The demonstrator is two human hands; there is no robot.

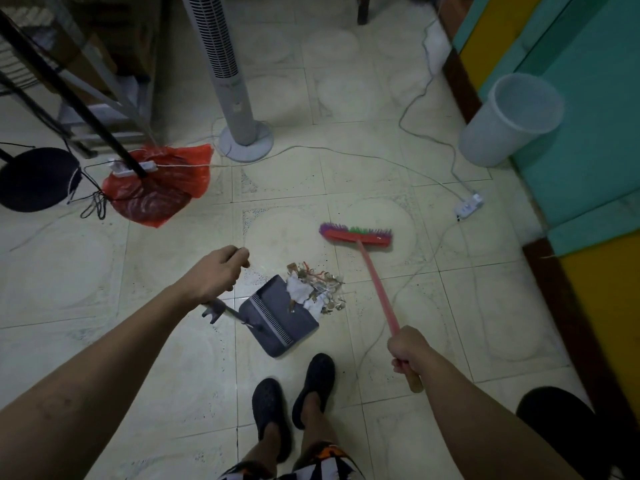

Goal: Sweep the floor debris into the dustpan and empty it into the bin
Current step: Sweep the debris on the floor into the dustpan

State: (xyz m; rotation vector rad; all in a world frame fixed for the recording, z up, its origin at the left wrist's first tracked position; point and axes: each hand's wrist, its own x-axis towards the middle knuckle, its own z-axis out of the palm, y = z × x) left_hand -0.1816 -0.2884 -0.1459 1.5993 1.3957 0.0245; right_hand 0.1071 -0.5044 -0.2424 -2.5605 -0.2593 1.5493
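Left hand (216, 273) closed around the top of the dustpan's thin handle, gripping it; dustpan (277, 315) sits on the tiled floor (121, 289) just below and right of that hand, dark grey, mouth facing up-right toward the debris. Debris pile (317, 289) (white paper scraps, brownish bits, red strands) lies at the pan's lip, partly on the pan edge, mostly on the floor. Right hand (407, 351) fisted tight on the pink broom stick near its wooden end; broom (356, 235) head is up and left of that hand, beyond the pile, red block with purple and green bristles, not touching the debris. Bin (512, 119), pale translucent, stands well apart at upper right against the teal wall. Red plastic bag (162, 188) and tower fan (228, 81) further back. Black shoes (294, 403) just below the dustpan
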